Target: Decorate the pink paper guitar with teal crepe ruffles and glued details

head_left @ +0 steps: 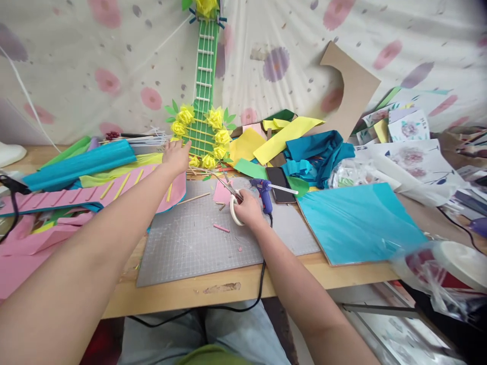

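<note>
My right hand (249,208) is closed on white-handled scissors (236,212) above the grey cutting mat (182,253); the blades point up and left. Stretched forward, my left hand (176,156) is at the lower left of the green paper guitar (204,76), beside its yellow paper flowers (185,114). Its fingers are partly spread, and whether they touch the guitar is unclear. A blue glue gun (263,195) with a white stick lies just right of my right hand, next to a phone (280,184). Pink scraps (221,228) lie on the mat.
A pink guitar-shaped piece (91,195) and a blue paper roll (81,165) lie at the left. Blue sheets (361,220) lie right of the mat. Yellow paper (287,137) and crumpled teal paper (319,152) are behind. A black cord (262,284) hangs over the table's front edge.
</note>
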### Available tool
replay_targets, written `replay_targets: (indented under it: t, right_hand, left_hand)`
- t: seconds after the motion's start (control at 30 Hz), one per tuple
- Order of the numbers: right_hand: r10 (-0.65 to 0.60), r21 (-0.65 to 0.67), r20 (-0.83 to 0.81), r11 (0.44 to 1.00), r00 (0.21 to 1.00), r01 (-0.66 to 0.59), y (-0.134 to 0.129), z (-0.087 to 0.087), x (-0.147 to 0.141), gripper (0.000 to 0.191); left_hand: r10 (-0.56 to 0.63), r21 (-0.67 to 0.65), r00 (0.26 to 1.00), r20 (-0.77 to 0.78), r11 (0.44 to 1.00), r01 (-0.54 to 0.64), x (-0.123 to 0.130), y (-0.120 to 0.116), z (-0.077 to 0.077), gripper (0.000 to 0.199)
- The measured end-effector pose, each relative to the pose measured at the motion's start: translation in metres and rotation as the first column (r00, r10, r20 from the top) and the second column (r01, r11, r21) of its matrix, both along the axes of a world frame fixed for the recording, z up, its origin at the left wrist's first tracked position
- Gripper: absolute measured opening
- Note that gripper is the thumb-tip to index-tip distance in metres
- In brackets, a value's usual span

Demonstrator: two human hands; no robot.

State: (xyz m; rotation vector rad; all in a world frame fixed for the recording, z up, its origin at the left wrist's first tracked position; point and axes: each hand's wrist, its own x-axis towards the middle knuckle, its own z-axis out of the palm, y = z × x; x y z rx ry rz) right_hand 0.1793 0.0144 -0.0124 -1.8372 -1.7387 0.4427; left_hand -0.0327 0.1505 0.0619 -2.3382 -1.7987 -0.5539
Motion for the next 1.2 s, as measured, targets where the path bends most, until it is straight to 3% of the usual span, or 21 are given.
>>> replay_targets:
  t: [0.1,0.17,0.23,0.27,0.33,0.37,0.43,0.5,0.6,0.7,0.8,0.87,0.93,1.07,1.13,1.2]
  right_hand:
    - [-0.009,-0.001,-0.014,1.0,1.0,0.009,0.001,0.0,0.001,0.013]
    - [-0.007,-0.008,-0.027,1.0,1.0,0.007,0.001,0.0,0.002,0.015]
    - [0.006,0.008,-0.029,1.0,1.0,-0.006,0.001,0.001,0.002,0.016]
    - [0.014,0.025,-0.024,1.0,1.0,-0.014,0.0,0.001,0.002,0.016]
    - [0.024,0.062,0.004,0.998,1.0,-0.024,-0.001,0.002,0.001,0.016]
    - [0.028,0.082,0.025,0.996,0.999,-0.03,-0.002,0.003,0.001,0.015]
    - [0.035,0.123,0.087,0.991,0.996,-0.046,-0.004,0.003,0.0,0.016]
    - [0.056,0.165,0.163,0.983,0.985,-0.084,-0.006,0.001,-0.001,0.019]
    - [0.149,0.195,0.273,0.959,0.95,-0.206,-0.009,-0.002,-0.005,0.022]
    - [0.246,0.206,0.355,0.92,0.902,-0.332,-0.011,-0.005,-0.008,0.023]
    - [0.263,0.225,0.394,0.901,0.881,-0.37,-0.011,-0.007,-0.01,0.023]
    - [0.256,0.226,0.406,0.902,0.877,-0.368,-0.011,-0.008,-0.009,0.025]
    - [0.253,0.217,0.404,0.907,0.879,-0.361,-0.009,-0.01,-0.007,0.027]
    - [0.214,0.228,0.293,0.931,0.932,-0.286,-0.005,-0.012,0.0,0.024]
    - [0.155,0.234,0.177,0.953,0.972,-0.194,-0.004,-0.012,0.003,0.018]
    - [0.088,0.201,0.077,0.974,0.993,-0.102,-0.005,-0.01,0.004,0.016]
  left_hand:
    - [-0.025,-0.062,0.973,0.231,0.997,0.04,0.021,-0.021,-0.015,0.04]
    - [-0.045,-0.076,0.873,0.486,0.993,0.093,0.037,-0.045,-0.031,0.03]
    - [0.001,-0.158,0.653,0.757,0.971,0.181,0.05,-0.074,-0.048,0.027]
    - [0.075,-0.213,0.488,0.87,0.948,0.234,0.055,-0.087,-0.056,0.026]
    - [0.254,-0.295,0.153,0.955,0.87,0.396,0.062,-0.112,-0.067,0.022]
    - [0.305,-0.286,0.04,0.952,0.831,0.477,0.064,-0.121,-0.07,0.021]
    - [0.338,-0.226,-0.104,0.935,0.797,0.56,0.065,-0.134,-0.07,0.022]
    - [0.34,-0.185,-0.196,0.92,0.816,0.547,0.063,-0.139,-0.067,0.021]
    - [0.368,-0.226,-0.199,0.908,0.832,0.507,0.06,-0.139,-0.066,0.022]
    - [0.383,-0.301,-0.102,0.918,0.841,0.449,0.056,-0.138,-0.071,0.025]
    - [0.398,-0.355,-0.021,0.917,0.841,0.409,0.05,-0.138,-0.075,0.025]
    - [0.422,-0.393,0.001,0.906,0.842,0.37,0.046,-0.137,-0.075,0.022]
    - [0.396,-0.381,-0.003,0.918,0.886,0.263,0.041,-0.136,-0.074,0.019]
    - [0.206,-0.21,0.06,0.977,0.976,0.054,0.038,-0.134,-0.072,0.013]
    - [0.148,-0.152,0.051,0.988,0.983,0.102,0.04,-0.136,-0.073,0.012]
    - [0.158,-0.153,-0.006,0.987,0.967,0.202,0.044,-0.138,-0.074,0.014]
